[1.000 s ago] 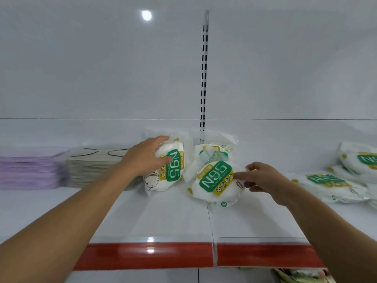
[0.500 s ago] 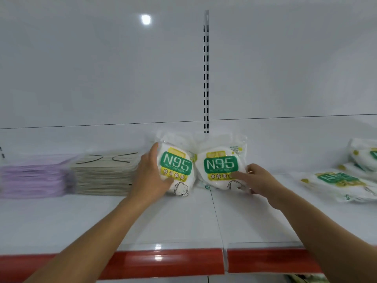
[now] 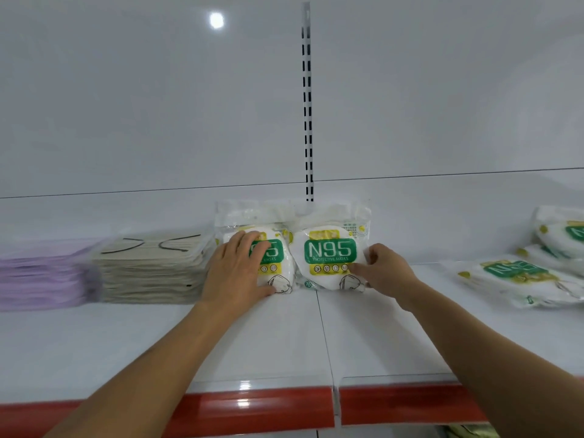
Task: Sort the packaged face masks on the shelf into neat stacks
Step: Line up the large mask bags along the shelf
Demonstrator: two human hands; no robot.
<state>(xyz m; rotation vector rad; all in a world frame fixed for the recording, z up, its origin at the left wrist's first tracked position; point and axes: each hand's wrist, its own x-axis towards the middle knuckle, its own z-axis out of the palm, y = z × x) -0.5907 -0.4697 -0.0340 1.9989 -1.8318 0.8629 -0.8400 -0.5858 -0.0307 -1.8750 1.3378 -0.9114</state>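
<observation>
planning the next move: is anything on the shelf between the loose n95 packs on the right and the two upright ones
Nothing lies on the bare shelf between the loose packs and the right upright pack. Only the right hand is in that gap, holding that pack's edge.

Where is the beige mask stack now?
In the head view the beige stack sits left of centre on the shelf, between the purple stack and the N95 pack under the left hand.
</observation>
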